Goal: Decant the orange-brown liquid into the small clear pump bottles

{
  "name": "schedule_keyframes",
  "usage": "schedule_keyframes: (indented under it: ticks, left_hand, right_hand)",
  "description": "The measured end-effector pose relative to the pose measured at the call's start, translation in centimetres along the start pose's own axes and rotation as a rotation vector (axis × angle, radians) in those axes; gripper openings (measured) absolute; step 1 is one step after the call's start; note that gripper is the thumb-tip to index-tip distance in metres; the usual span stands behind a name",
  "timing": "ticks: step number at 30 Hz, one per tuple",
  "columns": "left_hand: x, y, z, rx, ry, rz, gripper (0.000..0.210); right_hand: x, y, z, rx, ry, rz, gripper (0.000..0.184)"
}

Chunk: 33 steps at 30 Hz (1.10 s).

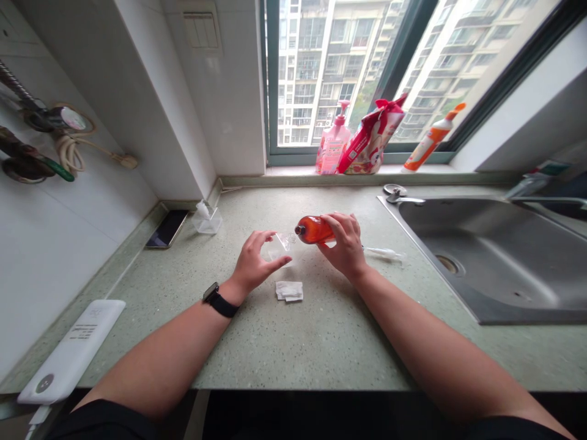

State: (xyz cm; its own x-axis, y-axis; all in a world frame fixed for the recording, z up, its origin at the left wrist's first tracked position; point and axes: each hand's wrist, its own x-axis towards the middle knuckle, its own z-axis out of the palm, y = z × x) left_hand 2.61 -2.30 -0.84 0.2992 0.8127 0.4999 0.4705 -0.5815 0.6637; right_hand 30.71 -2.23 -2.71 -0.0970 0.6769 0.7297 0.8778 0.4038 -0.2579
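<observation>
My right hand (345, 244) grips an amber-red bottle (316, 230), tipped almost level. The bottle's dark open mouth points left toward a small clear plastic container (282, 244). Around that container, my left hand (254, 260) curls with thumb and fingers on opposite sides; the clear walls are hard to make out. A folded white tissue or gauze (289, 291) lies on the counter just in front of the container. Behind my right hand, a thin clear item like a syringe or a wrapped stick (385, 253) lies partly hidden.
At right is a steel sink (499, 263) with a drain cover (394, 190) by its corner. A phone (167, 229), a clear box (207, 220) and a white power bank (76, 348) lie at left. A pink pump bottle (333, 146), red bag (373, 140) and orange bottle (428, 143) line the sill.
</observation>
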Motion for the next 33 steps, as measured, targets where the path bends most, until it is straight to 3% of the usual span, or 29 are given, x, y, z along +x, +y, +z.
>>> schedule_keyframes:
  ticks: [27,33]
  left_hand:
    - [0.09,0.03,0.36,0.020,-0.014,-0.004,0.064]
    - [0.06,0.06,0.40,0.025,-0.016,-0.001,0.064]
  right_hand:
    - [0.12,0.20,-0.20,-0.005,-0.007,-0.012,0.077]
    - [0.15,0.08,-0.27,-0.041,0.010,-0.037,0.072]
